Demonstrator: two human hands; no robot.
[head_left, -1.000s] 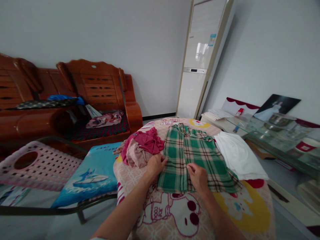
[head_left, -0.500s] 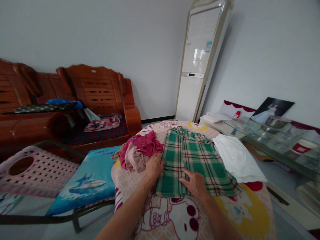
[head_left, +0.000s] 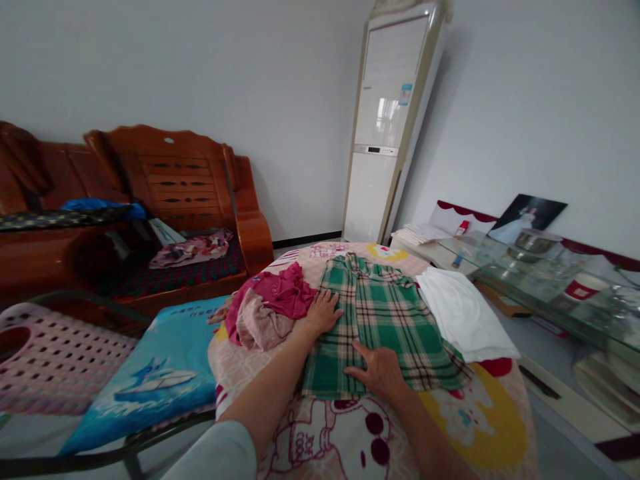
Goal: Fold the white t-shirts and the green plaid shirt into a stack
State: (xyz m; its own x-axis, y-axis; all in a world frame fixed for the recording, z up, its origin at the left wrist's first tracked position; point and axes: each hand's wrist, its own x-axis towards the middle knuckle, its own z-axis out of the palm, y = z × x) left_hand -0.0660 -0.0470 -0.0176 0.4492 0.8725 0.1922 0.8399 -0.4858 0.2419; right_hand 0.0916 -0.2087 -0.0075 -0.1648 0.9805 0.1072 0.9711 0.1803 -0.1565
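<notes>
A green plaid shirt (head_left: 390,307) lies spread on the round table, its collar toward the far side. My left hand (head_left: 324,313) rests flat on the shirt's left edge, fingers spread. Lower down, my right hand (head_left: 381,371) touches the middle of the shirt, with index finger and thumb stretched apart and the other fingers curled. Left of the shirt sits a crumpled heap of a magenta garment (head_left: 287,293) and a pale pink cloth (head_left: 260,323). To the right, partly under the shirt's edge or beside it, is a folded white cloth (head_left: 463,313).
A patterned tablecloth (head_left: 345,440) covers the table. At left stands a chair with a blue cushion (head_left: 160,373), and behind it a wooden sofa (head_left: 175,180). A glass-topped cabinet (head_left: 530,287) is at right; a tall air conditioner (head_left: 377,133) stands in the corner.
My left hand has moved up along the shirt's left edge and its fingers have spread flat. My right hand stays at about the same spot on the shirt. The view has turned slightly right.
</notes>
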